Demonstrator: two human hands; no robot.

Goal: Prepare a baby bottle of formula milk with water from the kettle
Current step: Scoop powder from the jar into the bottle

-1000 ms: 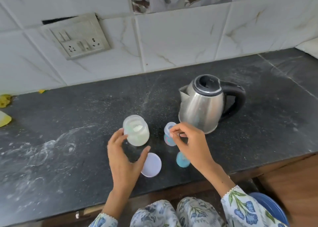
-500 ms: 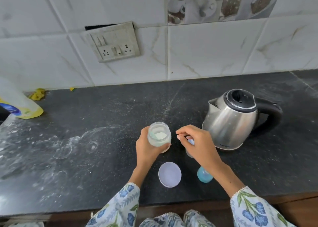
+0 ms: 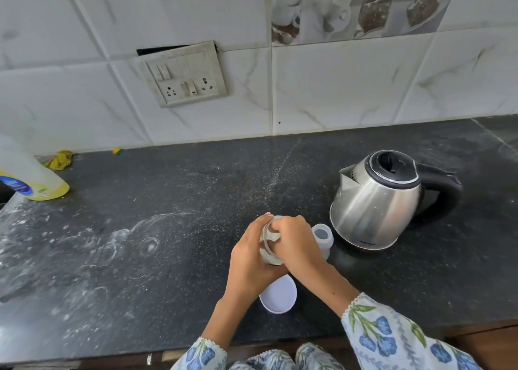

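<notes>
My left hand grips a clear jar of white formula powder, tilted slightly, on the black counter. My right hand is curled over the jar's mouth with its fingertips inside; what they hold is hidden. Just right of the jar stands the small open baby bottle, touching nothing I can see. The steel kettle with a black lid and handle stands to the right, spout facing left. The jar's white lid lies upside down near the counter's front edge.
A yellow liquid bottle stands at the far left beside a yellow cloth. A switchboard hangs on the tiled wall. White powder smears mark the counter's left half.
My left hand has closed around the jar. My right hand has moved left from the baby bottle to the jar's mouth. The view has shifted left and up.
</notes>
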